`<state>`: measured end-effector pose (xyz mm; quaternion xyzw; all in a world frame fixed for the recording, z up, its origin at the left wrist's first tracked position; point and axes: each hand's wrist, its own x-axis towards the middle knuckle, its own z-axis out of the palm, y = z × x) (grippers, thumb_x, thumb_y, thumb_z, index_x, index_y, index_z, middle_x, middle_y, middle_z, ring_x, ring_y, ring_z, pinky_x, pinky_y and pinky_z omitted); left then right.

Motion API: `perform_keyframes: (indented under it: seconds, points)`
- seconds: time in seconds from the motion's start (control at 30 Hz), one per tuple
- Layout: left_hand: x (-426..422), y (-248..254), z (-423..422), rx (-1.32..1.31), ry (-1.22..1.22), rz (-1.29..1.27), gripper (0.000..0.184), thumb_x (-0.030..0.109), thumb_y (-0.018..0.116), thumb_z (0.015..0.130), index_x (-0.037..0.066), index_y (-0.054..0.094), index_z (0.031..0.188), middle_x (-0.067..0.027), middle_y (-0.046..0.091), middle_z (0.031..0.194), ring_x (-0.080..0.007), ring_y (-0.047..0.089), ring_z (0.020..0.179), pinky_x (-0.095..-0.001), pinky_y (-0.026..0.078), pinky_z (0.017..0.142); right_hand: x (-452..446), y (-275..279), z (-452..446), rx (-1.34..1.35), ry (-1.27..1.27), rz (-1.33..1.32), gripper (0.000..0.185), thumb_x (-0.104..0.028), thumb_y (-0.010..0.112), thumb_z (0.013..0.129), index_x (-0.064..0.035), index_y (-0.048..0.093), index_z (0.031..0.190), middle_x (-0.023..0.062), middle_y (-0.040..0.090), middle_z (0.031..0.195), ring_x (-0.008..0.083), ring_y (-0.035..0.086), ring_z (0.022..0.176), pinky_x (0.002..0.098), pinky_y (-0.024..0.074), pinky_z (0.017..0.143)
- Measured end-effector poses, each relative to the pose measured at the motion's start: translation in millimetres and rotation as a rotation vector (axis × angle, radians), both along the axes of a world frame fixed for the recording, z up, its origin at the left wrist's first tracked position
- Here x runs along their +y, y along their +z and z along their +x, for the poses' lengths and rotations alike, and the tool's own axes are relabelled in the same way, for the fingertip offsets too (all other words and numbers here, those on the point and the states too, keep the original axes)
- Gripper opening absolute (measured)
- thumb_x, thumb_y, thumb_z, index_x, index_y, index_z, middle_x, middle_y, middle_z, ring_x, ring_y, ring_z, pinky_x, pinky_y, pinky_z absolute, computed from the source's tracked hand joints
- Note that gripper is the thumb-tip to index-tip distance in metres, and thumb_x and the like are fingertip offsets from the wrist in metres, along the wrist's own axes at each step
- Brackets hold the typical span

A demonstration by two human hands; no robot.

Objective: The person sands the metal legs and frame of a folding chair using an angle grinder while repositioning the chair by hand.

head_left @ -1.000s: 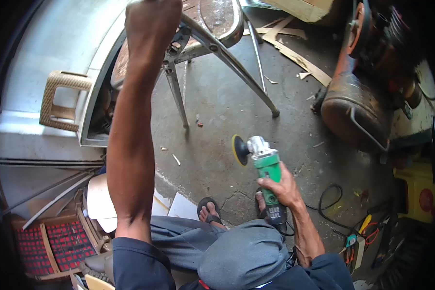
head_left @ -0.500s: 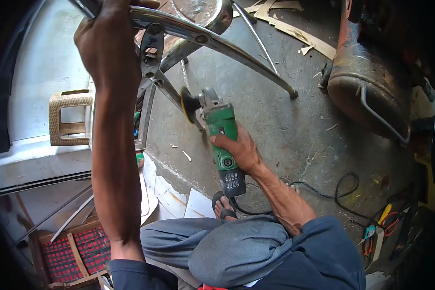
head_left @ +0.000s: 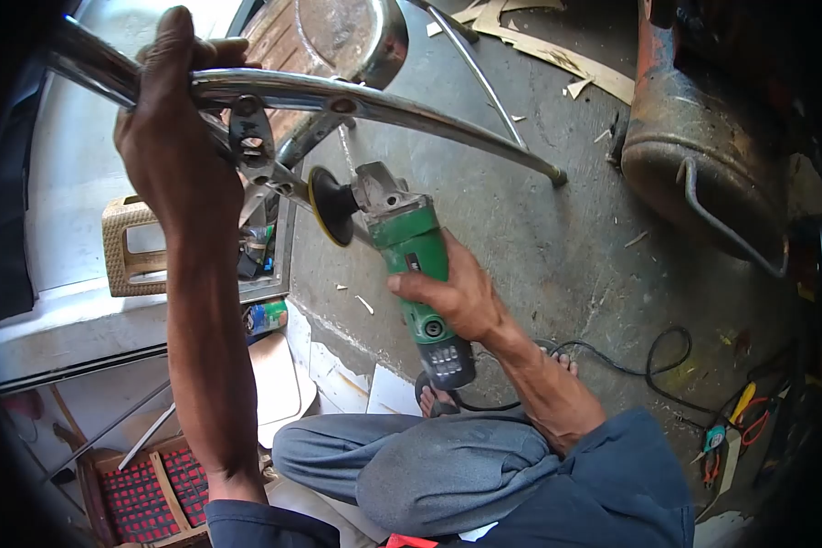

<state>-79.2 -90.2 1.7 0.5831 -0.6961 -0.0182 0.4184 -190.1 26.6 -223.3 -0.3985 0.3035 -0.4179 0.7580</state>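
My right hand (head_left: 457, 290) is wrapped around the body of a green angle grinder (head_left: 411, 233). The grinder's round yellow-edged disc (head_left: 331, 206) faces a lower tube of a chrome tubular frame (head_left: 402, 110); whether they touch I cannot tell. At the upper left, my left hand (head_left: 175, 137) grips the frame's bent top tube, its thumb pointing up and its fingertips past the tube. An oval bracket (head_left: 248, 128) with holes joins the tubes beside that hand. Behind the frame is a worn, rusty metal seat (head_left: 338, 41).
On the right lies a rusty cylindrical tank (head_left: 703, 173) with a bent handle. A black cord (head_left: 603, 365) trails over the concrete floor toward pliers (head_left: 714, 438). At left stand a woven-pattern plastic stool (head_left: 123, 247) and a red-checked wooden frame (head_left: 155, 493).
My left hand has shifted left and slightly down, its thumb now raised. The chrome frame has moved left with it, while the grinder's head has swung left and tilted.
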Motion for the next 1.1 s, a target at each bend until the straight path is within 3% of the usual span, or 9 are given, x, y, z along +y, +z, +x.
perform_keyframes:
  seconds: [0.17,0.2,0.37,0.5,0.57,0.6,0.8,0.97,1.1]
  points:
    - [3.5,2.0,0.7,-0.125,0.076,-0.005,0.037,0.033,0.054,0.108,-0.001,0.069,0.112,-0.0188,0.073,0.094,-0.022,0.073,0.087,-0.028,0.054,0.07,-3.4,-5.2,-7.0,0.128,0.051,0.02,0.066,-0.043,0.076,0.078,0.0036,0.058,0.121,0.0182,0.066,0.104,0.0293,0.065,0.095,0.0407,0.0519,0.087]
    - [-0.1,0.6,-0.3,0.077,0.062,0.006,0.039,0.038,0.059,0.105,0.0,0.069,0.106,-0.0178,0.073,0.094,-0.0199,0.072,0.086,-0.0278,0.053,0.07,-2.3,-3.0,-8.0,0.089,0.053,-0.002,0.065,-0.042,0.077,0.079,0.0044,0.058,0.121,0.0196,0.066,0.106,0.0307,0.066,0.097,0.0417,0.052,0.089]
    - [-0.1,-1.7,3.4,0.145,-0.019,-0.013,0.039,0.043,0.064,0.102,0.004,0.067,0.094,-0.0169,0.073,0.091,-0.0166,0.071,0.083,-0.0288,0.053,0.071,14.9,20.3,-8.6,0.079,-0.055,0.009,0.066,-0.041,0.078,0.08,0.0051,0.057,0.121,0.0192,0.067,0.107,0.0302,0.067,0.097,0.0413,0.0523,0.09]
    - [0.9,1.8,7.6,0.144,-0.028,0.089,0.038,0.039,0.058,0.106,0.004,0.064,0.092,-0.0189,0.071,0.092,-0.0231,0.071,0.086,-0.0324,0.055,0.076,14.2,-17.2,8.7,0.029,-0.005,0.078,0.061,-0.038,0.079,0.08,0.0038,0.059,0.12,0.0156,0.067,0.103,0.024,0.065,0.094,0.0376,0.0523,0.085]
    - [-4.0,5.7,18.3,0.419,-0.37,0.338,0.043,0.042,0.057,0.104,0.004,0.069,0.09,-0.0186,0.075,0.088,-0.022,0.071,0.084,-0.0387,0.052,0.091,13.0,-22.6,16.6,0.026,0.038,0.131,0.059,-0.038,0.078,0.081,0.0027,0.06,0.12,0.0132,0.066,0.099,0.0217,0.063,0.089,0.0371,0.0518,0.081]
    - [-4.7,6.6,16.1,0.469,-0.487,0.4,0.044,0.04,0.051,0.108,0.001,0.066,0.096,-0.0229,0.074,0.093,-0.0305,0.075,0.091,-0.0402,0.06,0.085,10.7,-23.1,19.4,0.02,0.039,0.136,0.059,-0.038,0.078,0.081,0.0027,0.06,0.12,0.0132,0.066,0.099,0.0217,0.063,0.089,0.0371,0.0518,0.081]
    - [-1.7,14.4,21.9,0.495,-0.453,0.505,0.046,0.043,0.043,0.11,0.0,0.059,0.108,-0.0288,0.072,0.104,-0.0387,0.073,0.104,-0.0465,0.058,0.096,25.6,-62.8,42.7,-0.025,0.083,0.244,0.053,-0.039,0.076,0.082,0.0009,0.062,0.114,0.0089,0.064,0.091,0.0198,0.062,0.08,0.0371,0.0514,0.074]
    - [-4.4,19.5,27.3,0.495,-0.495,0.559,0.043,0.043,0.043,0.11,0.002,0.058,0.109,-0.027,0.072,0.105,-0.0419,0.071,0.108,-0.0504,0.051,0.103,42.7,-141.8,90.4,-0.091,0.174,0.527,0.043,-0.034,0.075,0.082,-0.0023,0.06,0.106,0.007,0.062,0.084,0.0166,0.062,0.061,0.0327,0.0527,0.053]
    - [0.2,17.5,24.4,0.261,-0.427,0.445,0.043,0.042,0.04,0.111,0.002,0.057,0.112,-0.0271,0.073,0.103,-0.0424,0.071,0.108,-0.0497,0.05,0.105,34.5,-165.4,104.3,-0.164,0.221,0.654,0.043,-0.036,0.076,0.084,0.0003,0.061,0.102,0.0115,0.066,0.08,0.0226,0.07,0.059,0.0356,0.0575,0.052]
